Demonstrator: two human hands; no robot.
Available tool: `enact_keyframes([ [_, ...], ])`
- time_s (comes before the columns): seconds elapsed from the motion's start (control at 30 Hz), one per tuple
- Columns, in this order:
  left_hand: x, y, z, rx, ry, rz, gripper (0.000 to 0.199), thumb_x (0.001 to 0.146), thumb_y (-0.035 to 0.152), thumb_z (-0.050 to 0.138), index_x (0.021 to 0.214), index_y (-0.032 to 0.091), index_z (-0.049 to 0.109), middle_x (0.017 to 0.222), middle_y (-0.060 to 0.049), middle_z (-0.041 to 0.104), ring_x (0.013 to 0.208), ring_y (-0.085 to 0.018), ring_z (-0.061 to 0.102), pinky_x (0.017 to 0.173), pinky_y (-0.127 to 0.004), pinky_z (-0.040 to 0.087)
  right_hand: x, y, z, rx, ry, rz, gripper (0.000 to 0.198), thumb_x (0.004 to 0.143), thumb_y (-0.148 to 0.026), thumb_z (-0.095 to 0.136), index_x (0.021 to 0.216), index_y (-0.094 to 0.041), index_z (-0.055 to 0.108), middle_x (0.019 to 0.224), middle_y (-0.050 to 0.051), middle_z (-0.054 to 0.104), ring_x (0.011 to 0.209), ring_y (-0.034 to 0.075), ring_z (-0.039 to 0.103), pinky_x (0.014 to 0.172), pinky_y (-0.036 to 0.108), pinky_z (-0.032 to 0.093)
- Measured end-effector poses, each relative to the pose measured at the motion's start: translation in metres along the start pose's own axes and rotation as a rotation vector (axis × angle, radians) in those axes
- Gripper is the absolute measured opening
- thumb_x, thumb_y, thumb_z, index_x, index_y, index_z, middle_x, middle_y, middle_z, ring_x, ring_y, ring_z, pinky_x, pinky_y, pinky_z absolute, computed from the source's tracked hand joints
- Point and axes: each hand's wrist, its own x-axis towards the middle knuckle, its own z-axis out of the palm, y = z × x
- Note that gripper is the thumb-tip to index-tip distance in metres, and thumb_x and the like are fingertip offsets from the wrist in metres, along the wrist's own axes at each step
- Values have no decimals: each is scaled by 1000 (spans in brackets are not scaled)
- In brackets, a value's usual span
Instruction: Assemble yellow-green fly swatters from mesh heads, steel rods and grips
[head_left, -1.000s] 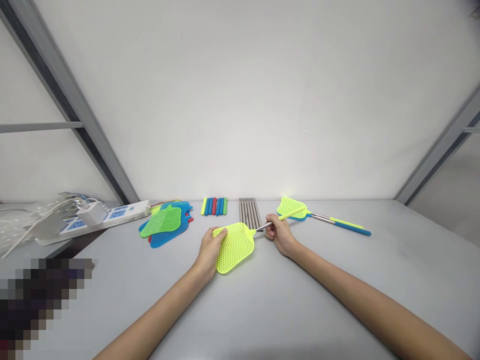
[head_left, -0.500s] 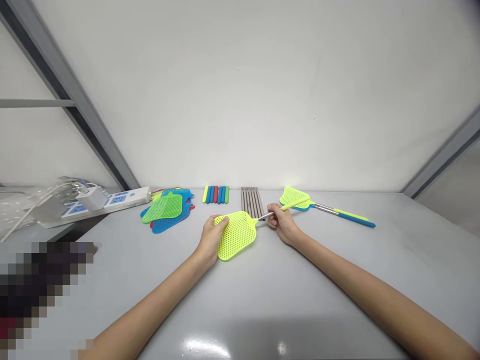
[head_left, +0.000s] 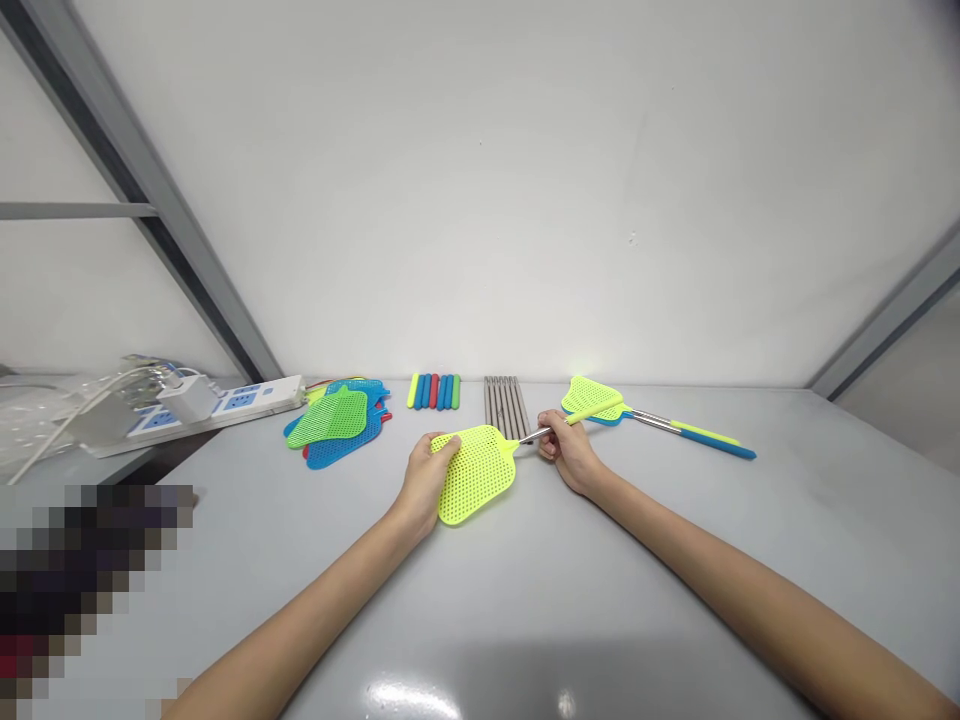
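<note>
Above the middle of the table I hold a yellow fly swatter [head_left: 478, 474] in both hands. My left hand [head_left: 427, 485] pinches the left edge of its perforated head, thumb on top. My right hand [head_left: 568, 452] is closed around its metal rod near the yellow grip, which sticks out up and to the right. Just behind lie several metal rods [head_left: 506, 405] side by side. To the right, yellow and blue fly swatters [head_left: 595, 396] lie stacked, their handles pointing right.
Several coloured grips [head_left: 434, 391] stand in a row near the wall. On the left is a pile of loose swatter heads [head_left: 330, 418] in green, blue, yellow and red. A white power strip [head_left: 259, 402] with a plugged-in adapter, cables and clear plastic [head_left: 52, 420] occupy the far left.
Almost nothing differs. The whole view has shifted slightly, and both hands keep the same hold on the yellow fly swatter.
</note>
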Motion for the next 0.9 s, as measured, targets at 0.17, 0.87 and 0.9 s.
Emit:
enact_keyframes([
  [0.17,0,0,0,3,-8,-3,29,59,31,64,80,17,50,71,-1,57,60,-14,56,57,-25,43,0,0,0,0,1,1,16,62,-20,56,56,-17,42,39,-9,36,32,3,28,33,17,18],
  [0.87,2,-3,-1,11,6,36,32,60,31,65,83,15,49,71,-2,57,59,-14,56,54,-24,43,-1,0,-1,15,-41,9,9,64,-22,53,59,-16,48,40,-7,39,33,4,30,34,18,18],
  [0.9,3,-4,-1,10,16,43,35,60,31,66,86,16,48,72,-2,56,59,-14,56,54,-24,44,-1,0,-1,15,-43,9,9,64,-22,53,58,-16,48,40,-7,39,33,4,30,34,18,18],
])
